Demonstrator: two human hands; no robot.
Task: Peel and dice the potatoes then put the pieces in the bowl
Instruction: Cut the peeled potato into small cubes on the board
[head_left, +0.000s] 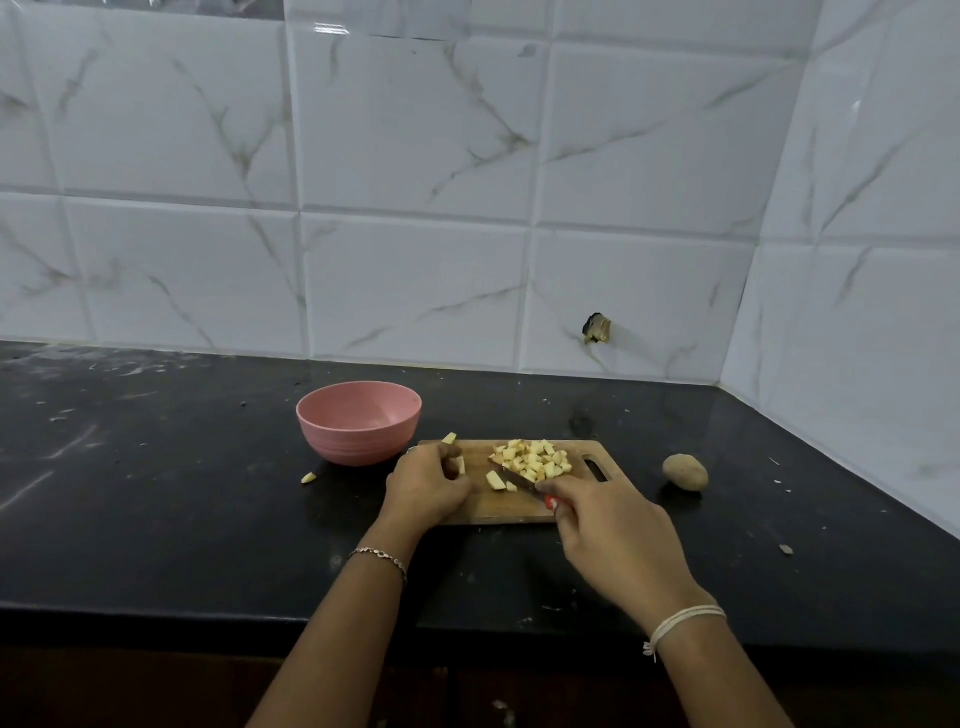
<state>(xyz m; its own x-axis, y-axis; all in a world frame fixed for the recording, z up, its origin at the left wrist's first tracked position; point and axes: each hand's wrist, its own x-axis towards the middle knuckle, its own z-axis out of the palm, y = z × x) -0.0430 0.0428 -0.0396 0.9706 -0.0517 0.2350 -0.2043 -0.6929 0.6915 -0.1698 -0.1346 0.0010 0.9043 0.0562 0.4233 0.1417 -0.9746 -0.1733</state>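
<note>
– On the black tabletop (156, 519), what was logged for the board?

– Wooden cutting board (511, 508) lay flat, just right of the pink bowl (358, 421); contact between them could not be judged. Pile of diced potato (535, 460) sat on the board's far half, beside the handle slot. Two larger pieces (496, 480) lay apart from the pile, nearer the person.

– Hands?

– Left hand (426, 488) rested on the board's left end, fingers curled down around a pale potato piece (460, 464). Another piece (449, 439) sat at the far left corner, just beyond those fingers. Right hand (613, 535) gripped the red handle of the knife (519, 478), forefinger stretched toward the blade. Blade lay low over the board, tip at the pile's near-left edge.

– Anything else?

– One unpeeled potato (685, 472) lay on the tabletop right of the board, apart from it. One stray piece (308, 478) lay on the tabletop, near the bowl's left side. Chain bracelet (379, 556) on left wrist; white thread (680, 621) on right wrist.
</note>
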